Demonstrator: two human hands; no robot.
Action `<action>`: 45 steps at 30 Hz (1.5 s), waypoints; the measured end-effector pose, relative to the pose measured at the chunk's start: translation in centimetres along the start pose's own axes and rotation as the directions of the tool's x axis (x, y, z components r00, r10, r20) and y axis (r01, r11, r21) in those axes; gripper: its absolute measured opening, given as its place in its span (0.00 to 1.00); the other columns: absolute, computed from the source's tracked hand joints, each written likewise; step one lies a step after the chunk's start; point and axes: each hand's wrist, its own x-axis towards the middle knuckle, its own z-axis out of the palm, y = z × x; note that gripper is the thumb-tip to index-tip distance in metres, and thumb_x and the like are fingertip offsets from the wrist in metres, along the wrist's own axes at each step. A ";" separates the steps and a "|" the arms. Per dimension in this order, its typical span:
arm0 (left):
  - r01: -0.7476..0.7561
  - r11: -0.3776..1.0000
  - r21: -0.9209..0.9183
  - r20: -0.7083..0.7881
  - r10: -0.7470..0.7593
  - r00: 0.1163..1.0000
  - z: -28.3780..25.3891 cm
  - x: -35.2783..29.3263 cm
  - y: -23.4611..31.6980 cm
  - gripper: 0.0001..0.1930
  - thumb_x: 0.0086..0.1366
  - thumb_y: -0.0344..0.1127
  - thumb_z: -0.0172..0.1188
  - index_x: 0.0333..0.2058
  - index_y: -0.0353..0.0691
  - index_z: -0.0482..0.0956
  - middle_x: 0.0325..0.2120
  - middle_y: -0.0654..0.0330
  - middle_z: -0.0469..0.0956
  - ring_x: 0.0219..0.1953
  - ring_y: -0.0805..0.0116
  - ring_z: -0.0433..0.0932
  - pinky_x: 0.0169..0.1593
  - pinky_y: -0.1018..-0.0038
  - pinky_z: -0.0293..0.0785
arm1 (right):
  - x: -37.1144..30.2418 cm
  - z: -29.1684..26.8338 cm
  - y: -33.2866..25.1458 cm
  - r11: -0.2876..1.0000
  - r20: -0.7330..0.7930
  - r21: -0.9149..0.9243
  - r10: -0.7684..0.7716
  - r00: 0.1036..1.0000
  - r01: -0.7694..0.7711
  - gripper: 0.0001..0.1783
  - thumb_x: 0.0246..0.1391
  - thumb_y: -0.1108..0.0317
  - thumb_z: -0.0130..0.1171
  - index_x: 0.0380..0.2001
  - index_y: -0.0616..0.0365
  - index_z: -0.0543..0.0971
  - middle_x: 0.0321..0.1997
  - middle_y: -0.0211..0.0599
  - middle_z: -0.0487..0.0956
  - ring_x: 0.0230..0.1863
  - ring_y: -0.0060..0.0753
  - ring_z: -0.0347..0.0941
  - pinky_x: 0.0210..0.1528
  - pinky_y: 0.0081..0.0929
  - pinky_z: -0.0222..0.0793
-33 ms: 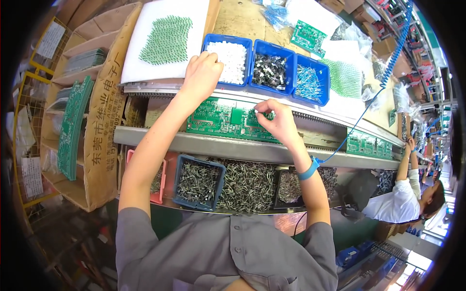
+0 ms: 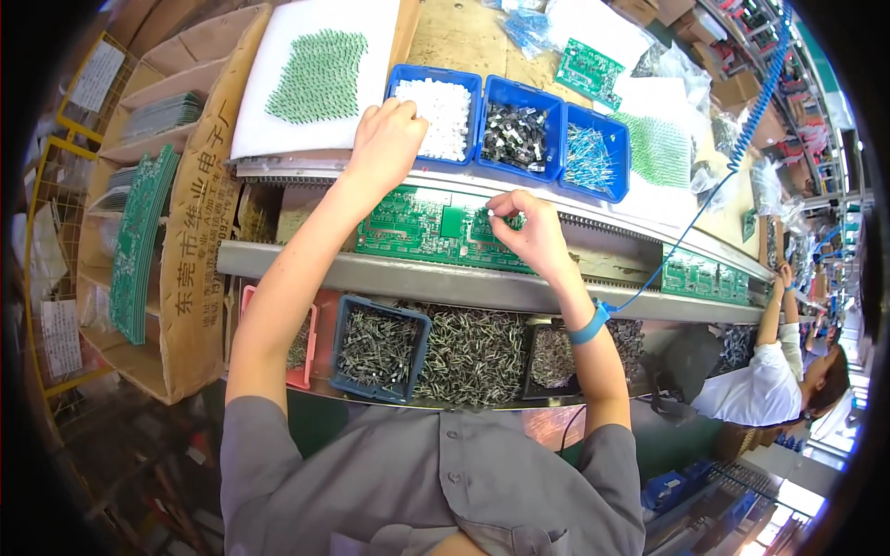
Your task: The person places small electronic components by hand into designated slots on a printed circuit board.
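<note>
My right hand (image 2: pixel 530 232) pinches a small white connector (image 2: pixel 491 213) between thumb and forefinger. It hovers over, or just touches, the right part of a green circuit board (image 2: pixel 417 222) lying in the rail track; I cannot tell which. My left hand (image 2: pixel 387 144) is at the left side of a blue bin full of small white connectors (image 2: pixel 447 116), its fingers curled down. Whatever its fingertips hold is hidden. A blue band (image 2: pixel 591 324) with a coiled cord is round my right wrist.
Beside the white parts stand a blue bin of black parts (image 2: pixel 515 137) and one of blue leaded parts (image 2: pixel 591 159). Nearer me are a dark bin (image 2: pixel 378 347) and heaped metal-legged parts (image 2: pixel 473 357). A cardboard rack (image 2: pixel 195 213) holds boards at left. A co-worker (image 2: pixel 756 380) sits at right.
</note>
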 end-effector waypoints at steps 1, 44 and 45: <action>-0.007 1.000 0.000 0.003 0.007 1.000 0.0 0.1 0.0 0.02 0.49 0.29 0.62 0.23 0.41 0.78 0.27 0.62 0.73 0.36 0.62 0.73 0.39 0.66 0.68 | -0.2 0.0 0.3 1.000 0.001 -0.001 0.000 1.000 0.000 0.04 0.44 0.78 0.60 0.25 0.62 0.75 0.29 0.36 0.81 0.31 0.28 0.78 0.36 0.22 0.71; 0.198 0.794 -0.575 -0.006 -0.247 0.969 -1.4 2.1 0.8 0.08 0.56 0.26 0.60 0.36 0.36 0.80 0.30 0.54 0.79 0.32 0.60 0.78 0.37 0.70 0.75 | 1.1 1.4 -0.4 0.962 0.107 -0.258 -0.060 0.992 0.086 0.07 0.46 0.78 0.59 0.31 0.62 0.81 0.30 0.43 0.79 0.34 0.47 0.75 0.39 0.36 0.70; 0.201 0.790 -0.580 0.004 -0.244 0.970 -1.8 1.7 0.6 0.09 0.56 0.25 0.60 0.36 0.36 0.81 0.30 0.54 0.79 0.31 0.62 0.78 0.36 0.71 0.74 | 1.3 1.4 -0.7 0.948 0.123 -0.301 -0.068 0.990 0.103 0.06 0.46 0.78 0.59 0.30 0.62 0.82 0.30 0.43 0.79 0.35 0.48 0.75 0.40 0.37 0.70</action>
